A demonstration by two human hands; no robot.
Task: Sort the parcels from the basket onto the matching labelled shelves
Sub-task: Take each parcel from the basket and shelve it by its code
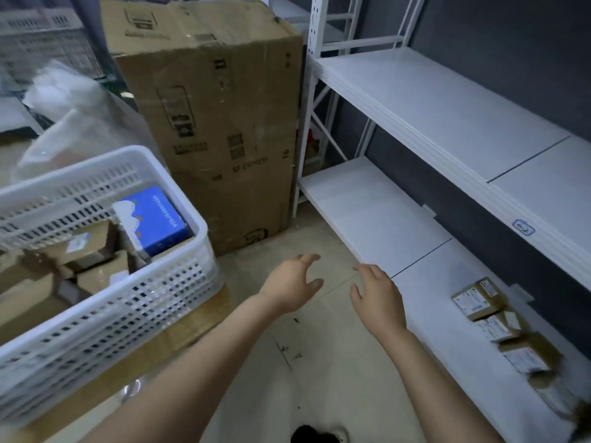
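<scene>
well, seen from the head camera, the left hand [292, 284] hung over the pale floor [319, 362] with its fingers spread and loosely bent, holding nothing. the right hand [379, 298] was likewise slack and open, palm turned down, touching nothing, just beside the front edge of the lower shelf [367, 215]. so both hands were free, in the gap between basket and shelving.

the white slotted basket [128, 314] sat to the left on a flat piece of cardboard [179, 327]. brown parcels [86, 247] were piled inside it, and a blue box [160, 219] leaned in its far right corner.

on the lower shelf, toward the right, a row of small parcels [476, 298] lay near the dark back wall, white stickers facing up. the upper shelf [447, 123] carried a small handwritten label [523, 227] on its front edge, its writing too small to read.

a tall cardboard carton [217, 123] stood on the floor between the basket and the shelf frame. crumpled clear plastic [70, 100] lay behind the basket.
</scene>
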